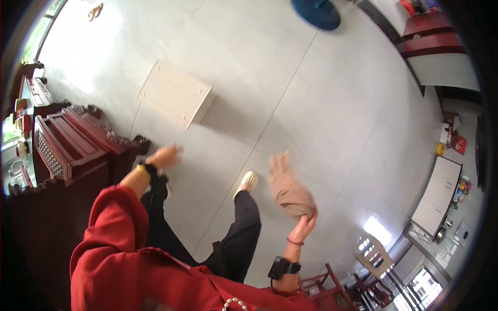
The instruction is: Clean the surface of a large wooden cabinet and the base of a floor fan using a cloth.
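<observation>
My right hand (304,230) is closed on one end of a bunched beige-brown cloth (291,192); the cloth's far end hangs forward in loose strips over the floor. My left hand (165,156), slightly blurred, is held out over the floor beside the carved dark-red wooden furniture, with nothing in it and its fingers apart. Beyond my left hand, a low pale wooden stool or small table (175,93) stands on the grey tiled floor. My feet are on the floor between the two hands, one in a cream shoe (249,182).
Carved red wooden furniture (74,147) lines the left side. A round blue base (317,13) stands at the top. A white cabinet (437,196) is on the right. A beige plastic chair (374,258) and dark-red wooden chairs (330,285) are at the lower right.
</observation>
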A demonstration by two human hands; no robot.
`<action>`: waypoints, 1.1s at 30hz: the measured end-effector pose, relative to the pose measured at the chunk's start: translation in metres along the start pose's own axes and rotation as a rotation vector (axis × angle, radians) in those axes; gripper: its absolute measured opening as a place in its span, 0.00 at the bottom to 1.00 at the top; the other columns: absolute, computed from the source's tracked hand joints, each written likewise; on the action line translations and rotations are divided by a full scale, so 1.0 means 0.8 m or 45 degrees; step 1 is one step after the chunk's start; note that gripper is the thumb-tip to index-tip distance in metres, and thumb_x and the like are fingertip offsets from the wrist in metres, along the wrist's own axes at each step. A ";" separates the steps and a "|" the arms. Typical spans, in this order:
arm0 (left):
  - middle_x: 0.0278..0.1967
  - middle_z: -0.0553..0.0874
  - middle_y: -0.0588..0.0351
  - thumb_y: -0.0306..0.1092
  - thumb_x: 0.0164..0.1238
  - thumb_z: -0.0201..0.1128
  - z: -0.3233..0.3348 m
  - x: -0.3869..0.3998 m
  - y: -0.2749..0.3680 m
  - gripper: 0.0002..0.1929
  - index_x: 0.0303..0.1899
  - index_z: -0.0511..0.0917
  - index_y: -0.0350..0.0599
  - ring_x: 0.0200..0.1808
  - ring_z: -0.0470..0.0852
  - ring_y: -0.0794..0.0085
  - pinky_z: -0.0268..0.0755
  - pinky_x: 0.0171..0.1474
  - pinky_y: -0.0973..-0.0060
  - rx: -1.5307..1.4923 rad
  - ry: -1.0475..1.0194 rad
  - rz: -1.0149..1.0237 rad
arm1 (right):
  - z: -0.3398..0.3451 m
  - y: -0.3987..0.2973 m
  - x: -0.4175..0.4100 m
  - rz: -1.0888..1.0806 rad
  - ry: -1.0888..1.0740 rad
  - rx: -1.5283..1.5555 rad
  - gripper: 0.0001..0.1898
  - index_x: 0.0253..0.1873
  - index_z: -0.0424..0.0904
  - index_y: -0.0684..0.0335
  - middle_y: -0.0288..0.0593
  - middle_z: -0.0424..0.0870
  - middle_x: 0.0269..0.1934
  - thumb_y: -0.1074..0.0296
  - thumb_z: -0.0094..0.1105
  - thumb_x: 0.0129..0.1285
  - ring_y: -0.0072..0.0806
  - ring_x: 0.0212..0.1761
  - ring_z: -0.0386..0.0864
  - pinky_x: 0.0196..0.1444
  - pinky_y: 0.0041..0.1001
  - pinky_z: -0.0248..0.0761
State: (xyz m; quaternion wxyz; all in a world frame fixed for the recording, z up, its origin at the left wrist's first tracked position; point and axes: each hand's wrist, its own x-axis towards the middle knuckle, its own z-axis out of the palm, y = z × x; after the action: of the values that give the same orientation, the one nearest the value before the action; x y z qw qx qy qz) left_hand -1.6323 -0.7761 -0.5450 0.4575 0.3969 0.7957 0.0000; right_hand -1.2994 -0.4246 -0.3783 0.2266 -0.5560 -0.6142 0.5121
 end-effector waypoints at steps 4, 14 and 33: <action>0.49 0.77 0.49 0.47 0.58 0.53 0.058 -0.072 0.020 0.22 0.51 0.72 0.45 0.50 0.75 0.57 0.67 0.53 0.64 -0.080 0.010 0.068 | -0.045 -0.041 0.015 -0.047 -0.053 -0.563 0.19 0.46 0.72 0.73 0.55 0.79 0.40 0.60 0.47 0.62 0.40 0.40 0.76 0.45 0.31 0.68; 0.40 0.81 0.47 0.42 0.57 0.55 -0.185 -0.096 0.223 0.19 0.48 0.73 0.43 0.43 0.79 0.56 0.70 0.47 0.65 -0.493 0.167 0.039 | -0.045 -0.142 0.119 -0.186 -0.484 -0.699 0.21 0.39 0.75 0.69 0.56 0.78 0.39 0.55 0.38 0.66 0.53 0.36 0.75 0.36 0.40 0.68; 0.54 0.70 0.44 0.34 0.49 0.65 -0.600 0.108 0.273 0.32 0.59 0.63 0.43 0.58 0.66 0.53 0.62 0.58 0.64 -0.848 0.688 0.743 | 0.333 -0.526 0.263 -0.677 -1.003 -0.242 0.10 0.38 0.76 0.70 0.54 0.78 0.31 0.68 0.51 0.62 0.44 0.31 0.78 0.33 0.30 0.70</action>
State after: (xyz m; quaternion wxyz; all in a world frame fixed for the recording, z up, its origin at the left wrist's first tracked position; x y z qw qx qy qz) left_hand -1.8670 -0.3977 -0.2494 0.3181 0.4209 0.6987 0.4832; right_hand -1.7734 -0.2725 -0.1681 0.0482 -0.1618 -0.8181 0.5497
